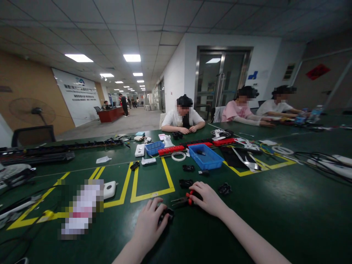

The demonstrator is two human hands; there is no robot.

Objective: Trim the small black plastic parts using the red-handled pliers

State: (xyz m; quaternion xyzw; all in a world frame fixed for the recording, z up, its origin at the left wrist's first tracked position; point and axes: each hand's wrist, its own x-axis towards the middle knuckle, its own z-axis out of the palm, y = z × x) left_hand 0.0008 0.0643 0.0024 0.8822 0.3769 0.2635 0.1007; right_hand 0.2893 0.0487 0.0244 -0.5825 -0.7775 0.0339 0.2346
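Note:
My left hand (150,222) has its fingers curled over a small black part (169,215) on the dark green table. My right hand (207,198) is wrapped round the red and black handles of pliers (180,201), whose jaws point left toward my left hand. Just beyond the pliers lies a black part (186,183), and another (188,168) sits farther back. To the right of my right hand is one more black part (225,189).
A blue tray (206,157) and a smaller blue basket (154,147) stand beyond my hands, near a red power strip (171,150). A white device (109,190) lies at left. Yellow tape (152,195) marks the table. A person (183,119) sits opposite; two others sit at right.

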